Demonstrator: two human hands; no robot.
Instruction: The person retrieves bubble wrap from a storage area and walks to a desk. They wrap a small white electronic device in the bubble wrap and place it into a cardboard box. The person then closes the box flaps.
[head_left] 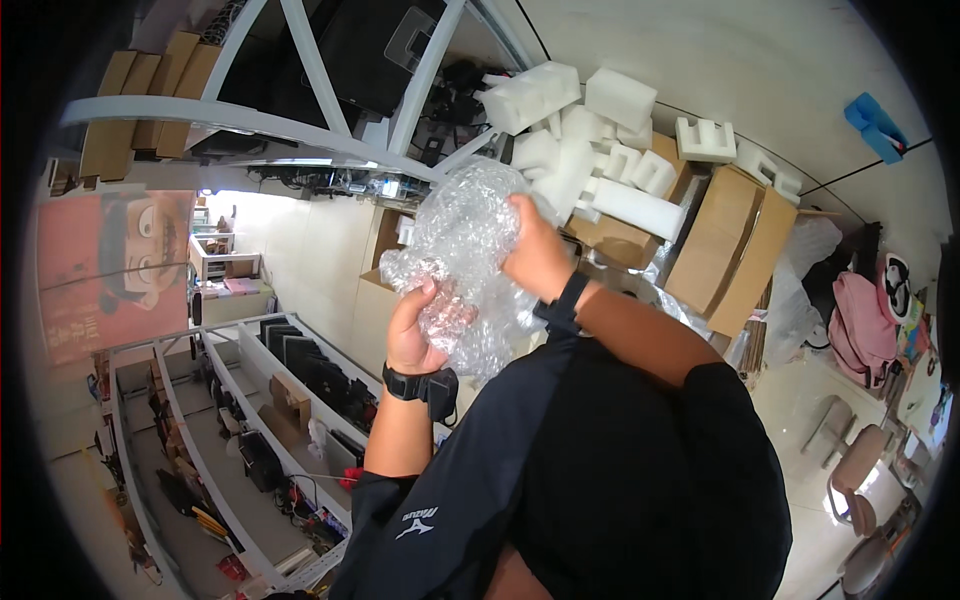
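Observation:
A crumpled bundle of clear bubble wrap (462, 240) is held up in front of me with both hands. My left hand (412, 330) grips its lower edge from below, fingers curled into the plastic. My right hand (535, 255) closes on its right side, the back of the hand toward the camera. Each wrist carries a black watch-like band. What the wrap holds inside, if anything, is hidden.
White foam packing blocks (590, 140) are piled on brown cardboard boxes (730, 240) behind the wrap. A white metal frame (300, 110) crosses the top left. Shelves with dark devices (300, 370) run at lower left. A pink bag (860, 320) and chairs (860, 470) stand at right.

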